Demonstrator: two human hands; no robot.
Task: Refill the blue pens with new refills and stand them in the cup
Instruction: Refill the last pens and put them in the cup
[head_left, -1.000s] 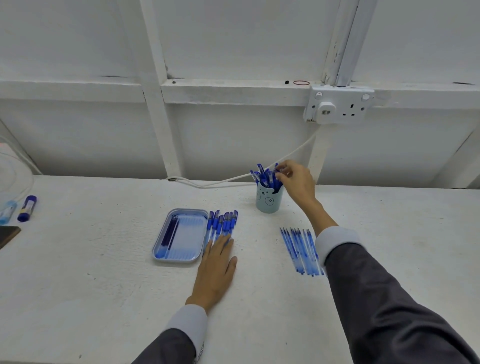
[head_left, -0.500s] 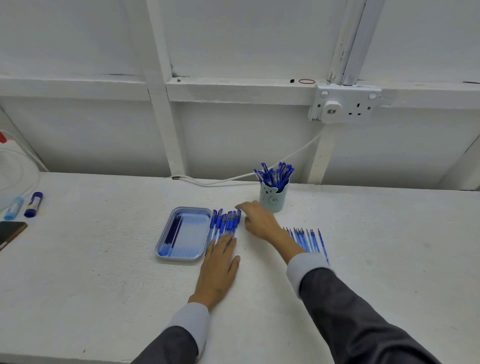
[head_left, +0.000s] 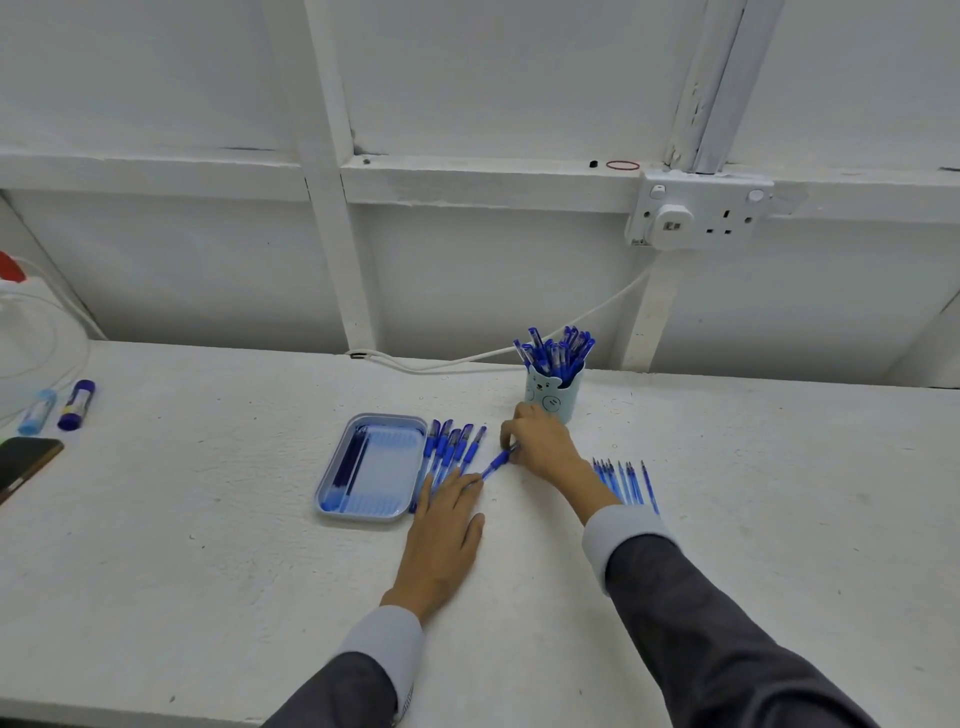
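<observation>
Head view: cup on white table, panelled wall

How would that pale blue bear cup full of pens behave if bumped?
The pale blue bear-face cup would probably tip easily: the blue capped pens stand above its rim and fan outward, so it looks top-heavy. It looks small, so it might slide on the white table. The right hand, pinching a single blue pen, is close beside it.

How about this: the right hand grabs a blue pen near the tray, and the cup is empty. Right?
No: in the head view the cup is full of blue pens. The right hand does grab a blue pen near the tray.
</observation>
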